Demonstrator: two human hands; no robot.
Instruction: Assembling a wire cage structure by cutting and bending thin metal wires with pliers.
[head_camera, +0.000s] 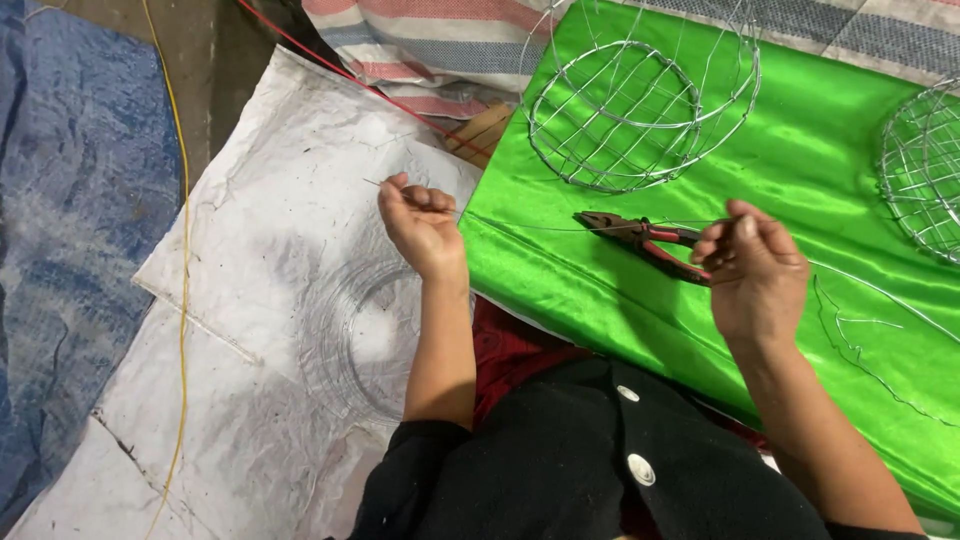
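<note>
Pinched between both hands, a thin wire (560, 228) runs taut from the closed left hand (420, 225) to the closed right hand (752, 268). Beyond it lie red-handled pliers (640, 238) and one finished wire basket (640, 105); this strand looks unshaped.

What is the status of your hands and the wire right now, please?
Left hand and right hand both pinched on thin wire, stretched taut between them. Pliers lying under wire on green cloth. Wire basket frame beyond, apart.
</note>
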